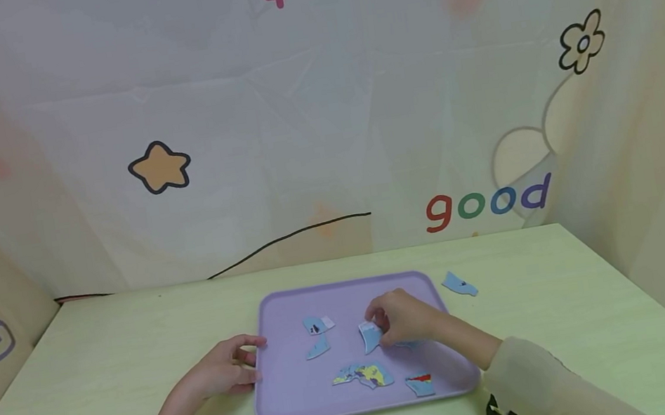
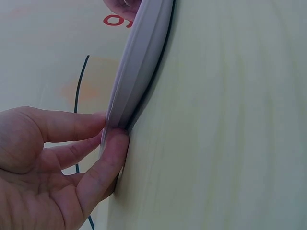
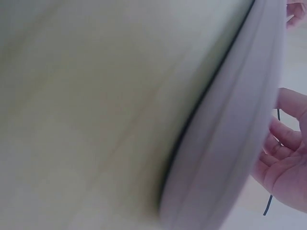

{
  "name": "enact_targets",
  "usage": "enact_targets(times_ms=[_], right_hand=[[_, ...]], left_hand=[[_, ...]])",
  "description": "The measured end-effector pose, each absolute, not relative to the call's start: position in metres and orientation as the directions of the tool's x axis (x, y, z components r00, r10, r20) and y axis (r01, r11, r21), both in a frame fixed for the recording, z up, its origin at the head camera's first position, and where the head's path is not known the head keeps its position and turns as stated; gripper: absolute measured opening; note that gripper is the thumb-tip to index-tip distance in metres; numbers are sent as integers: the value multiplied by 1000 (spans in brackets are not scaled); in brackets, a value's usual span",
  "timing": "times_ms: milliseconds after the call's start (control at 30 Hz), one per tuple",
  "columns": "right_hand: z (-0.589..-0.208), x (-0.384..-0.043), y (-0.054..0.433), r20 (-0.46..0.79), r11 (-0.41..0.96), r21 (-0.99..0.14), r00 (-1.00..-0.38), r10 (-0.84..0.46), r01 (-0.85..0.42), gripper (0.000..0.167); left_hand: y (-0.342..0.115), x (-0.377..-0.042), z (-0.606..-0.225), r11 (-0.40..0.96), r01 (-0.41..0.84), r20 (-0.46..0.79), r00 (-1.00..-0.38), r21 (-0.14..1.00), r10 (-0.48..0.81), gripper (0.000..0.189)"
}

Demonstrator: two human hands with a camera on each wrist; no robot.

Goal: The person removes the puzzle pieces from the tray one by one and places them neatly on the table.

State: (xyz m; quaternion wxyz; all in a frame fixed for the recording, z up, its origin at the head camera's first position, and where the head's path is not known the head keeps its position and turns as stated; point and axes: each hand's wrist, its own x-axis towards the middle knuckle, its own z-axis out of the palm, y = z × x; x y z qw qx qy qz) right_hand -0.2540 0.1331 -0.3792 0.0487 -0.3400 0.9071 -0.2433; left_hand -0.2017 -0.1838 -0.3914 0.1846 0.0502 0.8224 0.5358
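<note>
On the table lies a lilac tray (image 1: 310,409) with several printed jigsaw puzzle pieces. My left hand (image 1: 224,368) holds the tray's left rim; in the left wrist view its fingertips lie over the rim and the thumb (image 2: 112,148) presses on the outer wall. Over the tray's right half, my right hand (image 1: 405,318) pinches a light blue puzzle piece (image 1: 370,337) with a white upper edge. Another blue piece (image 1: 409,344) shows partly beneath that hand. The right wrist view has the right hand (image 3: 288,153) beyond the tray wall, which hides the piece.
Two blue pieces, one with a dark figure (image 1: 316,325) and one narrower (image 1: 318,348), lie left on the tray. A yellow-and-blue group (image 1: 365,374) and a red-topped piece (image 1: 421,385) lie near its front. One blue piece (image 1: 460,284) lies on the table beyond the tray's right edge.
</note>
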Motion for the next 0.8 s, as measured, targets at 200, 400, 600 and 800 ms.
enact_targets(times_ms=[200, 400, 600, 800], right_hand=[[-381, -255, 133, 78, 625, -495, -747, -660, -603, 33], [-381, -254, 132, 79, 623, -491, -743, -665, -609, 33], [-379, -253, 133, 64, 628, -514, -756, -651, -584, 33], [-378, -253, 136, 32, 627, -584, -787, -616, -515, 32]], left_hand=[[-184, -202, -393, 422, -116, -249, -928, 899, 277, 50], [-184, -201, -393, 414, -122, -254, -926, 902, 279, 50], [-184, -201, -391, 408, -120, -249, -927, 905, 279, 50], [-183, -200, -391, 399, -122, -246, -929, 909, 278, 50]])
